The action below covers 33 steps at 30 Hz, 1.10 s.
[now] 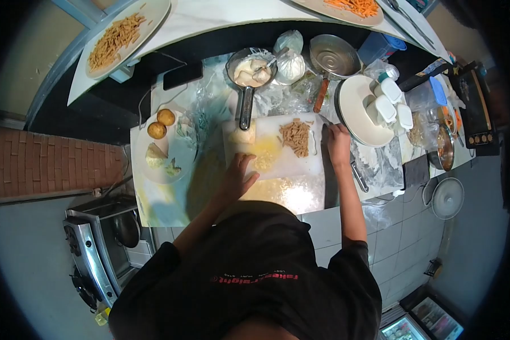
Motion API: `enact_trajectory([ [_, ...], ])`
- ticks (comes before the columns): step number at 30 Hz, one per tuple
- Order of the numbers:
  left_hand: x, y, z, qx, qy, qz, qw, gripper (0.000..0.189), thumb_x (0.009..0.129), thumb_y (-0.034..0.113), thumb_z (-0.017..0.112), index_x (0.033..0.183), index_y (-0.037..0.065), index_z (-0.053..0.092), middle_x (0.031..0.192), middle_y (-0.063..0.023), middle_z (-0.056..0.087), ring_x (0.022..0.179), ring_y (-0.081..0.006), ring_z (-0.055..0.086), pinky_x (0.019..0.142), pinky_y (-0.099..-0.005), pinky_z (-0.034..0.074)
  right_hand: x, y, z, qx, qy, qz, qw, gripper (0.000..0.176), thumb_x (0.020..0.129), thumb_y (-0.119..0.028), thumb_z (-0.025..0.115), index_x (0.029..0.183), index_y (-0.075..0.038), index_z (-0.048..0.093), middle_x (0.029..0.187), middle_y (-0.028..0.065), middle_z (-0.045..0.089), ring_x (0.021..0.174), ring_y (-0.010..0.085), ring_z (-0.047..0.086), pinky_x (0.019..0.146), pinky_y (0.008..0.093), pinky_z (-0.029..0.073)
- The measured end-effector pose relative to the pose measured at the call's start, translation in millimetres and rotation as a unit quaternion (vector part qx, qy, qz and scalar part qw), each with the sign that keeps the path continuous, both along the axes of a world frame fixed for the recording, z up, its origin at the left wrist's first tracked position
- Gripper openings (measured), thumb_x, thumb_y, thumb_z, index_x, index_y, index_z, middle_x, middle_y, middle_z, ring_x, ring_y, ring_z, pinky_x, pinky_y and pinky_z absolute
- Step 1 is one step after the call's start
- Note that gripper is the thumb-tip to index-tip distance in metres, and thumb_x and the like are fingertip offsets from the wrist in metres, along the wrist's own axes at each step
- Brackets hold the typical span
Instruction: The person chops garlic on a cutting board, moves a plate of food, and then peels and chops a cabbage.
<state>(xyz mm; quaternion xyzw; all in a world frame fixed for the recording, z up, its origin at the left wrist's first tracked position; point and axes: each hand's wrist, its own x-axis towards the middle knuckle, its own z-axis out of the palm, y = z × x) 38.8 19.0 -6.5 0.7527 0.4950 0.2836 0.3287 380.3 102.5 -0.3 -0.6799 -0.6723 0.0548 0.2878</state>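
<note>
Saucepan (250, 71), steel bowl (334, 55), plate (180, 157) w/ potatoes (165, 117)

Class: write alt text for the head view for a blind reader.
A person's left hand rests on a white cutting board beside pale yellow shreds; the right hand touches its edge. Brown strips lie on the board.

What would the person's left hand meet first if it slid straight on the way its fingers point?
Probably the pale yellow block on the cutting board, just beyond the left hand; depth is unclear.
</note>
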Motion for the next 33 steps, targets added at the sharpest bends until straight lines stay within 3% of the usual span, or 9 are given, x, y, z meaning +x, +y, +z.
enact_trajectory([
  [4, 5.0, 3.3, 1.0, -0.003, -0.035, -0.009, 0.999, 0.057, 0.082, 0.016, 0.076, 0.131, 0.003, 0.050, 0.122, -0.0178, 0.050, 0.113, -0.0373, 0.054, 0.094, -0.0431, 0.047, -16.1, -10.3, 26.3, -0.033, 0.236, -0.030, 0.971, 0.015, 0.088, 0.006, 0.061, 0.096, 0.001, 0.074, 0.094, 0.0163, 0.073, 0.083, 0.0250, 0.071, 0.079, 0.0312, 0.054],
  [5, 5.9, 5.3, 0.4, 0.027, -0.018, -0.024, 0.999, 0.061, 0.081, 0.017, 0.078, 0.133, 0.003, 0.049, 0.122, -0.0179, 0.050, 0.113, -0.0373, 0.054, 0.095, -0.0432, 0.047, -23.4, -13.3, 25.6, -0.034, 0.236, -0.031, 0.971, 0.015, 0.088, 0.006, 0.061, 0.096, 0.001, 0.074, 0.094, 0.0163, 0.073, 0.083, 0.0250, 0.071, 0.079, 0.0312, 0.054],
  [9, 12.3, 9.9, 12.3, 0.067, 0.014, -0.053, 0.996, 0.073, 0.075, 0.018, 0.083, 0.137, 0.004, 0.048, 0.125, -0.0166, 0.049, 0.118, -0.0342, 0.052, 0.099, -0.0405, 0.045, -81.7, -34.2, 32.0, -0.127, 0.389, 0.073, 0.910, 0.015, 0.090, 0.006, 0.061, 0.101, 0.003, 0.071, 0.092, 0.0063, 0.073, 0.084, 0.0124, 0.067, 0.079, 0.0253, 0.052],
  [11, 16.9, 9.7, 4.9, 0.060, -0.005, -0.033, 0.998, 0.075, 0.074, 0.018, 0.084, 0.138, 0.004, 0.048, 0.125, -0.0167, 0.048, 0.119, -0.0345, 0.051, 0.100, -0.0408, 0.044, -111.2, -45.7, 45.5, -0.168, 0.394, 0.099, 0.898, 0.014, 0.089, 0.009, 0.060, 0.097, 0.003, 0.070, 0.089, 0.0066, 0.072, 0.083, 0.0119, 0.066, 0.079, 0.0250, 0.052],
  [12, 17.9, 9.2, 4.0, 0.056, -0.023, -0.015, 0.998, 0.076, 0.073, 0.019, 0.084, 0.138, 0.004, 0.047, 0.126, -0.0168, 0.048, 0.120, -0.0348, 0.050, 0.101, -0.0411, 0.044, -118.2, -48.9, 39.8, -0.134, 0.327, 0.137, 0.926, 0.018, 0.084, 0.012, 0.058, 0.095, 0.003, 0.067, 0.082, 0.0137, 0.068, 0.077, 0.0177, 0.068, 0.070, 0.0294, 0.052],
  [15, 13.4, 6.1, 3.8, 0.065, -0.047, 0.007, 0.997, 0.076, 0.073, 0.018, 0.084, 0.138, 0.004, 0.047, 0.126, -0.0169, 0.048, 0.120, -0.0352, 0.049, 0.102, -0.0417, 0.042, -132.8, -58.8, 31.2, -0.118, 0.244, 0.149, 0.951, 0.017, 0.083, 0.010, 0.057, 0.095, 0.003, 0.066, 0.093, 0.0211, 0.068, 0.083, 0.0375, 0.067, 0.074, 0.0383, 0.052],
  [18, -1.8, 0.9, -4.2, 0.086, -0.024, 0.011, 0.996, 0.077, 0.072, 0.020, 0.085, 0.137, 0.003, 0.047, 0.125, -0.0177, 0.049, 0.117, -0.0373, 0.050, 0.099, -0.0431, 0.044, -138.4, -62.8, 30.6, -0.111, 0.212, 0.166, 0.957, 0.018, 0.084, 0.010, 0.056, 0.098, 0.004, 0.066, 0.097, 0.0235, 0.067, 0.089, 0.0416, 0.065, 0.078, 0.0417, 0.052],
  [25, -32.9, 0.9, -16.1, 0.109, -0.017, 0.053, 0.992, 0.073, 0.072, 0.018, 0.085, 0.134, 0.004, 0.047, 0.125, -0.0176, 0.050, 0.116, -0.0380, 0.050, 0.098, -0.0459, 0.043, -138.1, -64.7, 44.1, -0.087, 0.199, 0.182, 0.959, 0.015, 0.086, 0.007, 0.058, 0.099, 0.003, 0.064, 0.096, 0.0225, 0.066, 0.091, 0.0406, 0.065, 0.080, 0.0415, 0.052],
  [33, -38.1, 35.3, 0.0, 0.148, -0.030, 0.118, 0.982, 0.066, 0.077, 0.014, 0.081, 0.134, 0.003, 0.049, 0.132, -0.0176, 0.050, 0.121, -0.0370, 0.051, 0.102, -0.0436, 0.042, -53.6, -103.9, 55.0, -0.031, 0.182, 0.007, 0.983, 0.014, 0.090, 0.003, 0.059, 0.102, 0.001, 0.066, 0.097, 0.0165, 0.068, 0.088, 0.0275, 0.068, 0.074, 0.0357, 0.055],
])
